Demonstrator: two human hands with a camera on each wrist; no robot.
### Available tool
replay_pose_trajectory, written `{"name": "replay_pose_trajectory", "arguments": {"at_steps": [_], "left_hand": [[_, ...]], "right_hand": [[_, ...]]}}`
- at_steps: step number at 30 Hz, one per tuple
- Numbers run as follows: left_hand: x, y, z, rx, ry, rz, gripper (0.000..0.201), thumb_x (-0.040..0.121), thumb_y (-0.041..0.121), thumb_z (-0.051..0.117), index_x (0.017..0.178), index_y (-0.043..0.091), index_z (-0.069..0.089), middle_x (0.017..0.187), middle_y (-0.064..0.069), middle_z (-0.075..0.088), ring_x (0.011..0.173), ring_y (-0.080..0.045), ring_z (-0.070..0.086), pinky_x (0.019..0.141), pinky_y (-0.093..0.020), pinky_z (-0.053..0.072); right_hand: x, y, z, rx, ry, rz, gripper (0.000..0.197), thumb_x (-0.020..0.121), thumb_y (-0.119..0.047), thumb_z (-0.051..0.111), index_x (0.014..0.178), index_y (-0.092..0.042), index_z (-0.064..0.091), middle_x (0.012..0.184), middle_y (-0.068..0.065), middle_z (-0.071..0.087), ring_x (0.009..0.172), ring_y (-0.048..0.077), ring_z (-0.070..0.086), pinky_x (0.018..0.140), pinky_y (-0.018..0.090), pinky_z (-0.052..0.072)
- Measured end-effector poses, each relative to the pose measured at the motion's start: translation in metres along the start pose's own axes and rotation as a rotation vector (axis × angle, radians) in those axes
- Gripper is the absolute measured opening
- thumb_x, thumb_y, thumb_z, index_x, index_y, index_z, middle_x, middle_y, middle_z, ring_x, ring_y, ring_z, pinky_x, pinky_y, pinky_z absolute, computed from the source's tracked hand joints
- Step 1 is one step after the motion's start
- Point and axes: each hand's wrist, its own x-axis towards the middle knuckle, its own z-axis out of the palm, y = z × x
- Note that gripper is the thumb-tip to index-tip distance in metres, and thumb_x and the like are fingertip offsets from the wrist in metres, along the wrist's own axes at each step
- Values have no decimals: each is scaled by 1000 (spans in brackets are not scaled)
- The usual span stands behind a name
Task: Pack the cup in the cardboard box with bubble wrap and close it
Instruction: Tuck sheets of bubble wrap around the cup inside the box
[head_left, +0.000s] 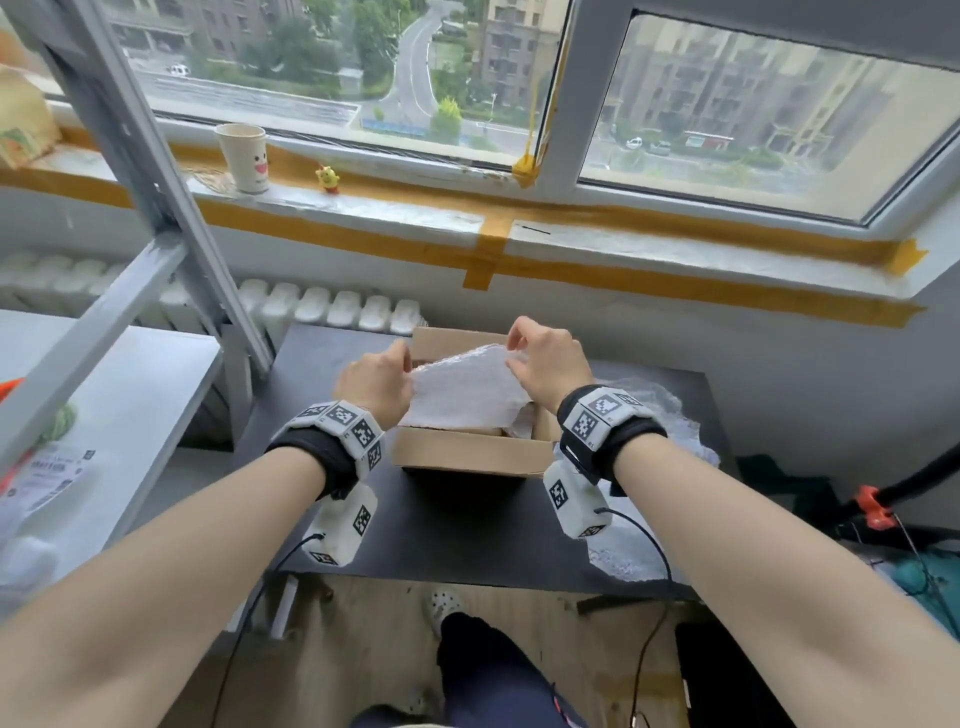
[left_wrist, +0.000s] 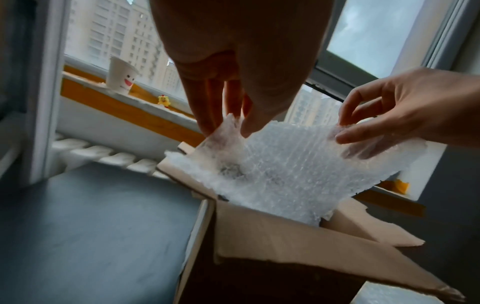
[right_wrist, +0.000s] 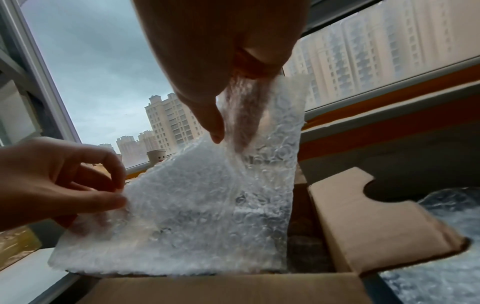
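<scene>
An open cardboard box (head_left: 467, 452) stands on the black table (head_left: 441, 530), its flaps spread outward. Above its mouth hangs a sheet of bubble wrap (head_left: 462, 389), its lower edge dipping into the box. My left hand (head_left: 408, 364) pinches the sheet's left edge and my right hand (head_left: 511, 353) pinches its right corner. The left wrist view shows both pinches on the bubble wrap (left_wrist: 280, 164) over the box (left_wrist: 272, 236). The sheet hides the box's inside; no cup shows there. A paper cup (head_left: 244, 158) with a smiling face stands far off on the window sill.
More bubble wrap (head_left: 675, 415) lies on the table right of the box. A grey metal shelf frame (head_left: 156, 208) and a white surface (head_left: 104, 415) stand to the left. A radiator (head_left: 332, 306) runs behind the table. A small yellow toy (head_left: 327, 179) sits on the sill.
</scene>
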Motion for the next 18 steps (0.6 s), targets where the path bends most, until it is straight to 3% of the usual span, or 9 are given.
{"name": "replay_pose_trajectory", "arguments": {"at_steps": [6,9,12,15,18], "left_hand": [[5,-14,15,16,-34,-47,13,90,14,49,101,11,55,105,-13,66,92,-38,61,78,-41,48],[7,-12,17,30,-1,-51,15,91,17,51,103,8,51,97,-16,67,86,-38,62,72,-42,48],[9,-10,16,-17,21,-19,16,92,19,54,102,6,52,94,-17,67,84,-38,62,72,-42,47],[5,-9,15,-90,111,15,17,93,19,53,103,6,56,96,-12,68,84,-36,63,71,-39,46],[1,-14,12,-136,190,-46,19,91,10,47,107,8,57,103,-8,67,91,-33,62,73,-37,46]], "right_hand": [[17,4,21,116,-247,-58,27,87,-22,62,113,-15,63,118,6,66,112,24,60,97,34,47],[22,3,27,155,-421,-46,39,92,-32,53,127,-16,54,128,7,61,118,24,57,103,38,44],[27,1,30,213,-563,-22,36,95,-24,41,129,-16,47,133,8,56,121,26,51,104,39,40],[33,-5,34,170,-669,-39,38,91,-13,40,128,-13,47,134,11,53,123,28,48,102,38,39],[39,-13,43,91,-782,-77,48,87,-5,39,134,-12,47,141,12,47,130,27,43,108,38,35]]}}
